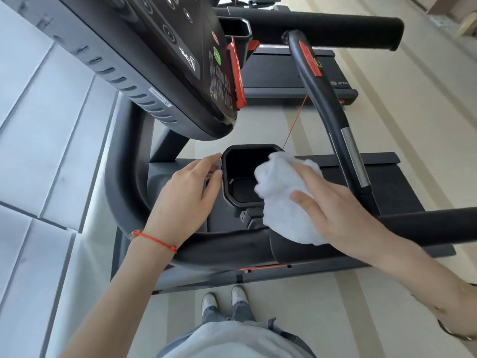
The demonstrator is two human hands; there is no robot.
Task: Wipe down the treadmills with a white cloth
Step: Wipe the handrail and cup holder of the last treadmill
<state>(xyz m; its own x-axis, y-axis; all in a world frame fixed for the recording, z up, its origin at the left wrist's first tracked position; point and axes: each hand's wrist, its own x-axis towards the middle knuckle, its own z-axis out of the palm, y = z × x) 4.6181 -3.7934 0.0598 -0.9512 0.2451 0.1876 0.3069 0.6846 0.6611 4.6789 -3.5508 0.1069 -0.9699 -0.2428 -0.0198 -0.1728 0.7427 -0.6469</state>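
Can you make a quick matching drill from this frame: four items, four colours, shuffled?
Items:
1. cloth
2. wrist cord on the left hand
3. cup holder
4. round console button

Colours:
A. black
B. green
C. white
D. red

Pairs: 1-C, 2-D, 3-A, 4-B
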